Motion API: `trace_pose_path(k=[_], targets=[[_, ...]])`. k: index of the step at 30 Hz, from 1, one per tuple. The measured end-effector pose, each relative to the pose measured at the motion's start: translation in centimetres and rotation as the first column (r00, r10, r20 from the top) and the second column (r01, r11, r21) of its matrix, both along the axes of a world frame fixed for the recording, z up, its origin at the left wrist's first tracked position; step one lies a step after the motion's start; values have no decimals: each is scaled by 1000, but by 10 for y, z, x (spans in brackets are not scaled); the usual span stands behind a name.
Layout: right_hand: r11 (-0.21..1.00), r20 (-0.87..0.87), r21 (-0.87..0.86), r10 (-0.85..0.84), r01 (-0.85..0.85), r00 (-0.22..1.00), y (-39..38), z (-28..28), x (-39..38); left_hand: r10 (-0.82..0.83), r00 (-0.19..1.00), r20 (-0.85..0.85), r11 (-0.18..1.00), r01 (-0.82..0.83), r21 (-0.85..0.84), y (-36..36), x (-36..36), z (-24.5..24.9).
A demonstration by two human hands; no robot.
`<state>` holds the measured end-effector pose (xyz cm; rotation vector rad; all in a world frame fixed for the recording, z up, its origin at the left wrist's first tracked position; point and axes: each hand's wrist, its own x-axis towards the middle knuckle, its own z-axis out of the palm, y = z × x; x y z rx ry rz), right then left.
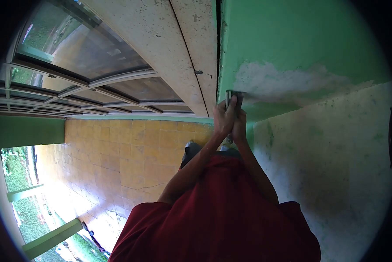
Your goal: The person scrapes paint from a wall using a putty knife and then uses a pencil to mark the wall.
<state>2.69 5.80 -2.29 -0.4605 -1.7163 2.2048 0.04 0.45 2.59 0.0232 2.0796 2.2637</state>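
Note:
Both of my hands are together at the green wall, close to the edge of the door frame. My left hand is wrapped round a scraper with a flat metal blade. Against it, my right hand is closed round the same tool, its handle end showing below the hands. The blade meets the wall at the lower left of a bare whitish patch, where the green paint is gone. Part of the tool is hidden by my fingers.
A whitish frame and glass panes stand at the left. On the right is a patchy pale wall. Yellow floor tiles lie below, with green posts and greenery beyond.

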Motion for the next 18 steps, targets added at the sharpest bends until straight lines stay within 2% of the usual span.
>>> trace_pose_path(k=[2,6,8,10,12,13,15,17,18], targets=[[1000,-27,16,21,-21,999,2,12,1,0,999,48,996,5,-87,-2,-3,-9],[999,-40,7,49,-49,998,2,3,-1,-50,999,9,996,51,-75,-5,-9,-13],[1000,-39,16,20,-19,999,-1,-1,5,-16,999,48,994,21,-107,-2,-5,-27],[1000,-54,26,0,2,999,2,10,-6,-16,1000,4,995,16,-102,-2,-13,-5],[997,-102,-18,72,-75,992,5,21,-8,-20,1000,-9,993,19,-114,-6,-9,0],[997,-99,-24,70,-73,993,2,16,-4,-19,999,-29,994,16,-105,-7,-9,0],[996,-51,92,24,-19,998,2,2,-4,-16,998,-66,997,11,-80,-3,-13,-6],[999,-4,49,22,-21,1000,0,-5,3,-16,998,54,990,24,-141,-6,-5,-31],[1000,37,0,22,-22,999,-2,-5,3,-16,998,55,990,24,-142,-6,-5,-28]])
